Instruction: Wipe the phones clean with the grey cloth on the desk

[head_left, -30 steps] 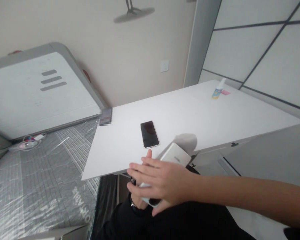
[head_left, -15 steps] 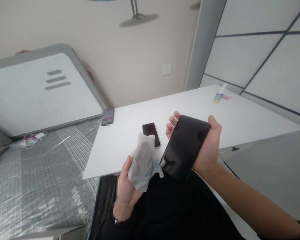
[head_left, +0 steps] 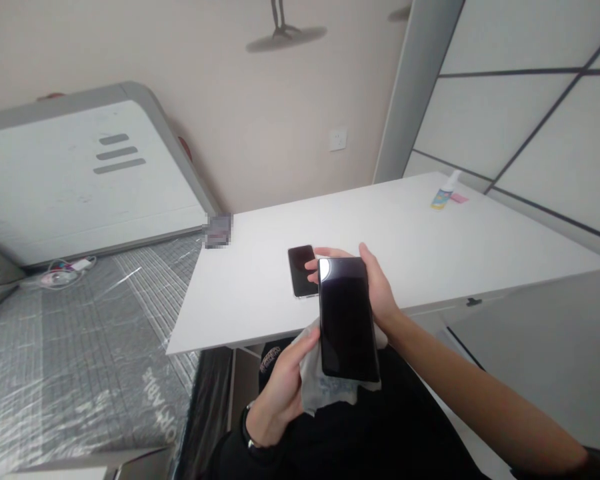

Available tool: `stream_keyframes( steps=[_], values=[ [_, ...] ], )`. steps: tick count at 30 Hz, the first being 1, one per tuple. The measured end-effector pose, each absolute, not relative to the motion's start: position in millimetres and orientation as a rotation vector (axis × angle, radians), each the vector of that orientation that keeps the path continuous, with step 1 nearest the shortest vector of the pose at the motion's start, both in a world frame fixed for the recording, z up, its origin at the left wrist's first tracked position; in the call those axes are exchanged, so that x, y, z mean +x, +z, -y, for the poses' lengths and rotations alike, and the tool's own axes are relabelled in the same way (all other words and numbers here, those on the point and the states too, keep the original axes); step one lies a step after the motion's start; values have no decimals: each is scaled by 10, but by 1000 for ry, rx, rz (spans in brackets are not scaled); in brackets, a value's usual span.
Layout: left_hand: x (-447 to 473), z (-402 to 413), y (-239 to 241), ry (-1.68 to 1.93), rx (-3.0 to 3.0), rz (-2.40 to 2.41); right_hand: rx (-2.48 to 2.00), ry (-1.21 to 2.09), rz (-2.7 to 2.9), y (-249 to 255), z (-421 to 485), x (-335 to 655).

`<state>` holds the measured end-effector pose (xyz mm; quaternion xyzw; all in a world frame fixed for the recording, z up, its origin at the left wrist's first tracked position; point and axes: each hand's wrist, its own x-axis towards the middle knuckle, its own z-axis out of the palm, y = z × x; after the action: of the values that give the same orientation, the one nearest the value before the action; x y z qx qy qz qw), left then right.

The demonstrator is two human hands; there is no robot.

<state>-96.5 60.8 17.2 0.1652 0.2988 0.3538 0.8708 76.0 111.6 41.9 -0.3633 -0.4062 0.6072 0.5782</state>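
A large black phone [head_left: 347,320], screen up, is gripped near its far end by my right hand [head_left: 380,287], the thumb along its right edge and fingertips showing past the left. Under its near end lies a thin grey cloth [head_left: 325,395] with faint blue print. My left hand [head_left: 287,380] is closed on the cloth, its thumb at the phone's left edge and its other fingers mostly hidden. A smaller phone [head_left: 301,270] with a dark screen and clear case rests on the white table [head_left: 245,287], just beyond my right fingertips.
A spray bottle [head_left: 444,191] and a pink piece [head_left: 459,198] are at the table's far right. A blurred-out item [head_left: 218,231] sits at its far left corner. A plastic-covered mattress [head_left: 105,347] is to the left, with cables [head_left: 63,272] on it.
My left hand has moved right and brought the cloth under the large phone. My right hand has shifted left, and the phone is now more upright in view.
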Motion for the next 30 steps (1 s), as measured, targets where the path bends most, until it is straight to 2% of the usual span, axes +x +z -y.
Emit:
stream_keyframes(
  steps=[6,9,13,23,30],
  values=[
    [-920,-634,129,744,255,-655,-775,1464,1145,330,-1150,828],
    [-934,-640,162,763,293,-700,-954,1494,1294,337,-1205,931],
    [-961,-606,213,841,366,-815,-1113,1324,1577,372,-1373,1014],
    [-1504,-473,-35,941,203,-1004,-1040,1349,1655,498,-2441,534],
    [-1733,-307,-290,801,226,-942,-1061,1389,1756,293,-2964,137]
  ],
)
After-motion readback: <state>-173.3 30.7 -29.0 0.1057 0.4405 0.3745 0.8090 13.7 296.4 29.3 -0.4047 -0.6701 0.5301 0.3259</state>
